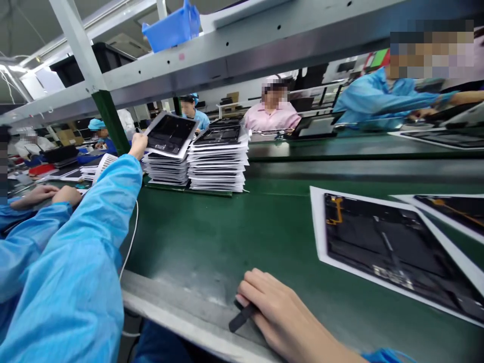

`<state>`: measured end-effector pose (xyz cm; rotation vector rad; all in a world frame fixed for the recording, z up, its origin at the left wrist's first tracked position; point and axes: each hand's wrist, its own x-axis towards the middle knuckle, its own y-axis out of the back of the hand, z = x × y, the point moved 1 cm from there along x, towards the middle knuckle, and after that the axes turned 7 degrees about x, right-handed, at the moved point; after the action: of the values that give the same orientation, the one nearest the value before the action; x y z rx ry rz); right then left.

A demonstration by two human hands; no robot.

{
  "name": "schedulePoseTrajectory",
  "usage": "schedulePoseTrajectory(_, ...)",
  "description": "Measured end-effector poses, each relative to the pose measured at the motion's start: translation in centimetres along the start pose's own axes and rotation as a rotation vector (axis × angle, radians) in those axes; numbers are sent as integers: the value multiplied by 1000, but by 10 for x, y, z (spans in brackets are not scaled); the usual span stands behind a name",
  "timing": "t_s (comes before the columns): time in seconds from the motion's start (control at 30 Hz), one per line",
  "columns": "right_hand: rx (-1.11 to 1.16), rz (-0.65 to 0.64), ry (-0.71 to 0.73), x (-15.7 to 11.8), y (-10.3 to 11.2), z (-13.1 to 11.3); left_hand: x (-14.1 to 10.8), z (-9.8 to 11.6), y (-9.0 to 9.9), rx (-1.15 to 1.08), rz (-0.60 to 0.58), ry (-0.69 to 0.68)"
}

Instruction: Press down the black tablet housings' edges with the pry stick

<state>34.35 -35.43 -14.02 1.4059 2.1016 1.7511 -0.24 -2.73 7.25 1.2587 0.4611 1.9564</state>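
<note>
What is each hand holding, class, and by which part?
The left hand grips a white-edged dark panel by its left edge; the right hand holds a black object, its gripped part mostly hidden.

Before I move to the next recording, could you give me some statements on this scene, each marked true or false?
1. The right hand is empty. False: it holds a black item.
2. The left hand grips a panel. True.
3. A blue bin sits on the shelf. True.
4. Only one stack stands on the bench. False: a left stack and a right stack do.
5. The nearest right-side panel lies on a white sheet. True.
</note>
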Motion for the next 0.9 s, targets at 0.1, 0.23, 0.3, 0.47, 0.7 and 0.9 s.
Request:
schedulePoseTrajectory(0.1, -10, -6, -1, 1, 1, 1, 11, 1, -19, 38, -9, 110)
schedulePoseTrajectory(0.23, -4, -22, -22, 1, 1, 0, 4, 7, -30, 92, 69, 160)
schedulePoseTrajectory(0.3, -4, -35, -38, 2, 1, -1, -10, 18, -33, 108, 119, 108)
schedulePoseTrajectory(0.47, -52, -98, -18, 4, 8, -15, -85, 81, -55, 32, 105, -436)
schedulePoseTrajectory(0.7, -123, -194, 57, 8, 10, -20, -243, 190, -126, -40, -732, -1093)
schedulePoseTrajectory(0.9, -122, -178, 71, 9, 9, -18, -290, 277, -181, 33, -855, -786)
